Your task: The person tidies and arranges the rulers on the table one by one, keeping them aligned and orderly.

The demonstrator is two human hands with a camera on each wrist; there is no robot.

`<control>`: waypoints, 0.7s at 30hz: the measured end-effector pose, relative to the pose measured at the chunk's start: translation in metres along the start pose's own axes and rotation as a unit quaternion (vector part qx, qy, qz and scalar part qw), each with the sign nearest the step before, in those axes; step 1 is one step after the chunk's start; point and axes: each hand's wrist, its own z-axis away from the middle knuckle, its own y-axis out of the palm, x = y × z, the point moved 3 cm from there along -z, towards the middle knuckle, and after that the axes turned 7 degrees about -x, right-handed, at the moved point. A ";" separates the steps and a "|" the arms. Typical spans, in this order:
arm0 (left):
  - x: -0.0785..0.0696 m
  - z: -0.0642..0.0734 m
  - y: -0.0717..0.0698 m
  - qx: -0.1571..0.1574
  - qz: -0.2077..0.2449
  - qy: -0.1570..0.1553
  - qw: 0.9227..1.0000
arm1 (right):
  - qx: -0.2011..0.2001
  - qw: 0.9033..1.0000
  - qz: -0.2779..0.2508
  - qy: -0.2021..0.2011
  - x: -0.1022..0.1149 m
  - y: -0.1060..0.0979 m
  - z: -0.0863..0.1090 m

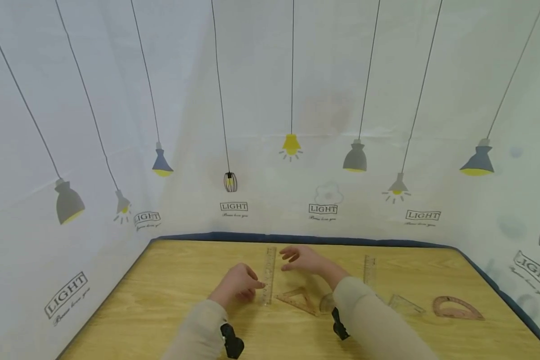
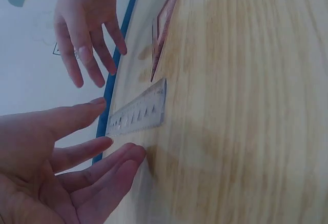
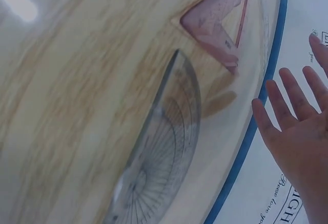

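The ruler (image 1: 269, 277), a straight strip of clear plastic with printed graduations, lies flat on the table (image 1: 175, 280), its long axis pointing toward the far edge. The left hand (image 1: 239, 285) is at its left edge, thumb and forefinger extended and apart, remaining fingers loosely bent; contact with the ruler cannot be confirmed from these angles. The right hand (image 1: 306, 260) is raised off the surface to the right of the ruler's far end, fingers spread and holding nothing. Just right of the ruler lies a pink triangle (image 3: 207, 34), translucent, with a cut-out centre. Next is a clear protractor (image 3: 164, 147), half-round with radiating lines. Farther right are a second ruler (image 1: 369, 270), a clear triangle (image 1: 408, 303) and a pink protractor (image 1: 456, 314). The tabletop has a pale wood grain; behind it hangs a white sheet (image 1: 261, 110) printed with lamps.
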 end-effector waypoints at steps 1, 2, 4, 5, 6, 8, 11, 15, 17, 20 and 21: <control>0.000 0.000 0.001 -0.001 0.001 0.000 1.000 | -0.001 1.000 -0.003 0.001 0.000 0.001 -0.002; 0.000 0.001 0.003 -0.002 0.002 0.000 1.000 | -0.002 1.000 -0.005 0.003 -0.001 0.002 -0.003; -0.001 0.002 0.005 -0.007 0.001 0.000 1.000 | -0.005 1.000 -0.004 0.001 -0.001 0.004 -0.006; -0.002 0.003 0.005 -0.010 -0.001 0.000 1.000 | -0.007 1.000 -0.004 0.003 -0.001 0.005 -0.007; -0.003 0.004 0.006 -0.011 -0.006 0.001 1.000 | -0.007 1.000 -0.005 0.004 0.000 0.006 -0.008; -0.005 0.005 0.006 -0.015 -0.012 0.006 1.000 | -0.006 1.000 -0.005 0.008 0.001 0.007 -0.011; -0.011 0.008 0.007 -0.023 -0.039 0.023 0.999 | -0.006 1.000 -0.012 0.020 0.002 0.007 -0.016; -0.014 0.009 0.011 -0.033 -0.069 0.034 0.996 | -0.014 0.999 -0.021 0.032 -0.001 0.010 -0.021; -0.012 0.008 0.013 -0.035 -0.075 0.033 0.996 | -0.017 0.999 -0.027 0.039 -0.004 0.013 -0.022; -0.009 0.007 0.018 -0.036 -0.088 0.033 0.995 | -0.025 0.998 -0.033 0.046 -0.012 0.018 -0.025; -0.008 0.007 0.019 -0.035 -0.093 0.034 0.995 | -0.028 0.998 -0.032 0.047 -0.014 0.020 -0.026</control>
